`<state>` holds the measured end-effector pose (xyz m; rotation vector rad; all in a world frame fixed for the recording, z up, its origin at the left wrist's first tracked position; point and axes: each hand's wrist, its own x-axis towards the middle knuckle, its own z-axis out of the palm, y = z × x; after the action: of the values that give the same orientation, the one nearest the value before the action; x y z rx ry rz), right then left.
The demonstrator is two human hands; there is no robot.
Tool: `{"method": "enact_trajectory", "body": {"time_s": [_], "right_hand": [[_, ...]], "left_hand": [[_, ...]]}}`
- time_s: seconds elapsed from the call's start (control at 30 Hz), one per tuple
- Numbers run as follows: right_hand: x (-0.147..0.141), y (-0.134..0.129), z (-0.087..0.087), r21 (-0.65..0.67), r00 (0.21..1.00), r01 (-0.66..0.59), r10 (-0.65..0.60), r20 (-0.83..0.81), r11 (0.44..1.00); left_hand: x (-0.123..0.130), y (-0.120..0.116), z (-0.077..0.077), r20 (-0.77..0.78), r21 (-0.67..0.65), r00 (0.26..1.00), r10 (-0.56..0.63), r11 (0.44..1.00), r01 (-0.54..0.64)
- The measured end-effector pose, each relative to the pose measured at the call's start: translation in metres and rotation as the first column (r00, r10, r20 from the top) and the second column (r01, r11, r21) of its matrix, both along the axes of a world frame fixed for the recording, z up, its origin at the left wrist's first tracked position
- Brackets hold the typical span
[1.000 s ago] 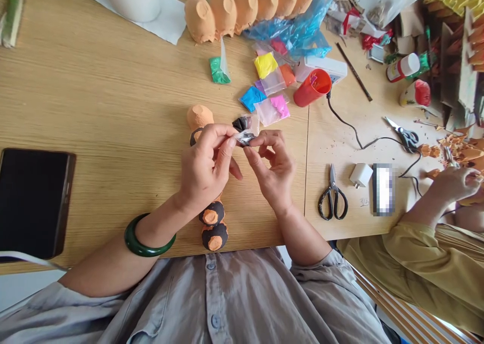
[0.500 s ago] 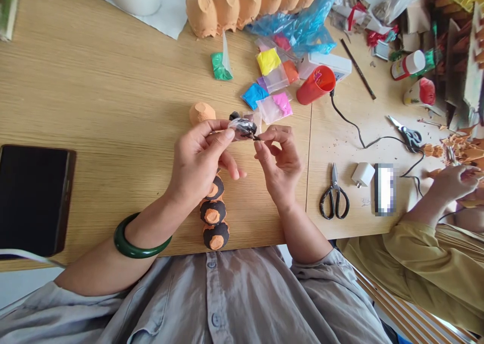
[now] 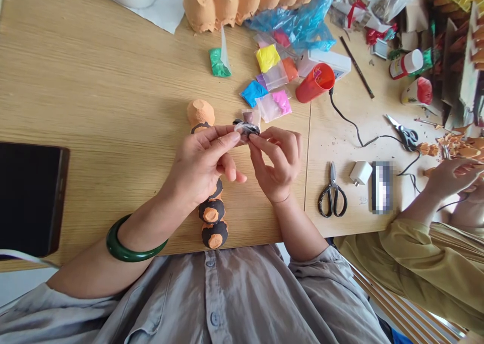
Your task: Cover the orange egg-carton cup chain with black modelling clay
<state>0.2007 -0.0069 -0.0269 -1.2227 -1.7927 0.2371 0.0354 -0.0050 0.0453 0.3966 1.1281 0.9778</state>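
My left hand (image 3: 196, 167) pinches a small clear plastic bag of black modelling clay (image 3: 247, 128) between thumb and index finger, its other fingers loosely curled. At the bag's right end, the thumb and fingertips of my right hand (image 3: 279, 157) close on the black clay. Below my hands runs a strip of orange egg-carton cups (image 3: 201, 112), partly hidden by my left hand. The near cups wear black clay rings (image 3: 215, 234) around orange tips, while the farthest one is plain orange on top. A packet with brownish contents (image 3: 247, 116) lies just behind the bag.
Packets of yellow (image 3: 267, 57), blue (image 3: 253, 93), pink (image 3: 280, 102) and green clay (image 3: 219, 62) lie ahead, near a red cup (image 3: 315, 83). Black-handled scissors (image 3: 333, 192) and a white plug (image 3: 360, 173) are at right. A co-worker's hand (image 3: 451, 180) is far right; a dark tablet (image 3: 32, 197) lies left.
My right fingertips have shifted left and up against the bag, where they earlier pinched a bit of black clay at its end. The co-worker's hand has moved slightly.
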Motion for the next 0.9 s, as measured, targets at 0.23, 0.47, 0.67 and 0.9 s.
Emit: {"method": "enact_trajectory", "body": {"time_s": [0.23, 0.47, 0.67, 0.9], "right_hand": [[-0.004, -0.008, 0.006, -0.065, 0.982, -0.004, -0.008, -0.186, 0.998], [0.003, 0.0, -0.003, -0.008, 0.996, 0.068, -0.069, -0.06, 0.998], [0.002, 0.002, -0.006, 0.06, 0.996, 0.07, -0.067, -0.053, 0.996], [0.004, -0.001, -0.003, -0.015, 0.993, 0.058, -0.06, -0.097, 0.998]], "left_hand": [[0.0, -0.001, -0.004, 0.029, 0.033, 0.999, 0.028, 0.999, -0.029], [0.0, 0.003, 0.002, 0.042, -0.044, 0.999, 0.021, 0.999, -0.019], [-0.002, 0.011, 0.009, 0.089, -0.186, 0.995, 0.052, 0.982, -0.035], [-0.004, 0.005, 0.004, 0.189, -0.128, 0.981, 0.037, 0.992, -0.013]]}}
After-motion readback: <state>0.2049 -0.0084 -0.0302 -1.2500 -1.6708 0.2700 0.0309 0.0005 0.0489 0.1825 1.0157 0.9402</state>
